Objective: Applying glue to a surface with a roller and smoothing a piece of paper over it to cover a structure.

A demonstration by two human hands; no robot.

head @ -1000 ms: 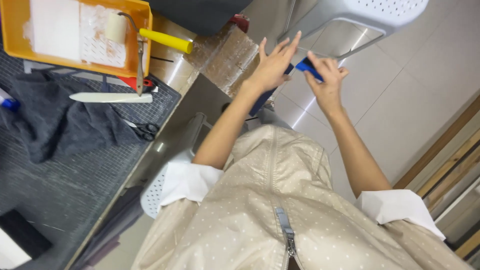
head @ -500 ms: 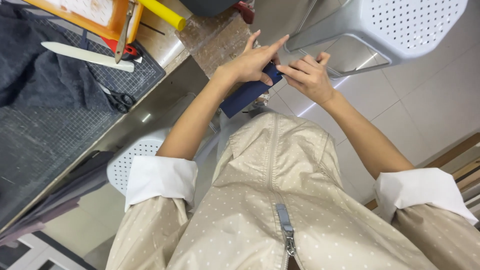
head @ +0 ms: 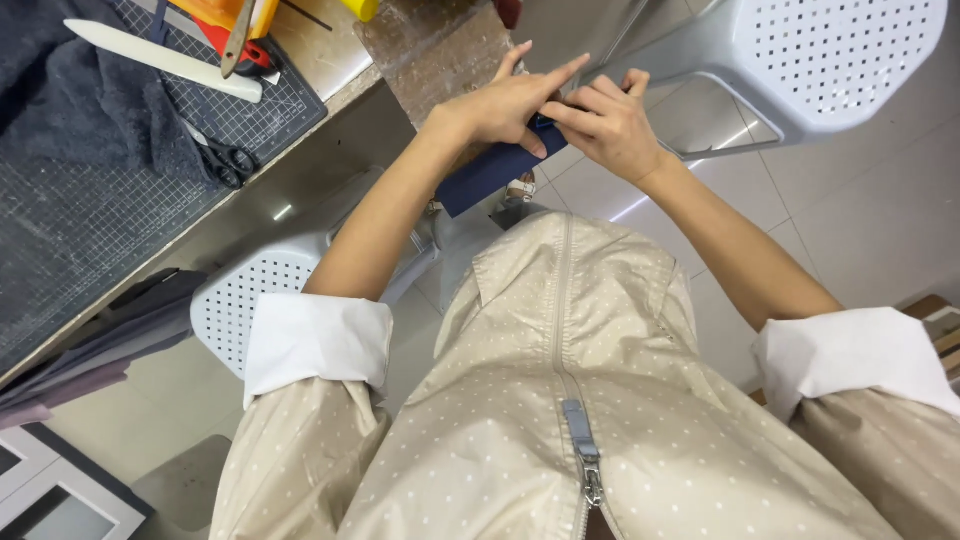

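Standing over the scene, one notes both hands raised in front of the person's chest, meeting on a dark navy flat piece (head: 492,172). Left hand (head: 505,100) lies across its upper end, index finger stretched out straight, the others curled onto the material. Right hand (head: 605,125) has its fingers bunched together at the same end, pinching the piece near its edge; the exact contact point is hidden between the two hands. The navy piece hangs slantwise below the left wrist, above the lap and clear of the workbench.

On the bench to the left lies a gridded cutting mat (head: 120,190), with black scissors (head: 225,160), a white bone folder (head: 160,60) and a dark cloth (head: 80,130) upon it. A white perforated stool (head: 830,60) stands beyond the hands.
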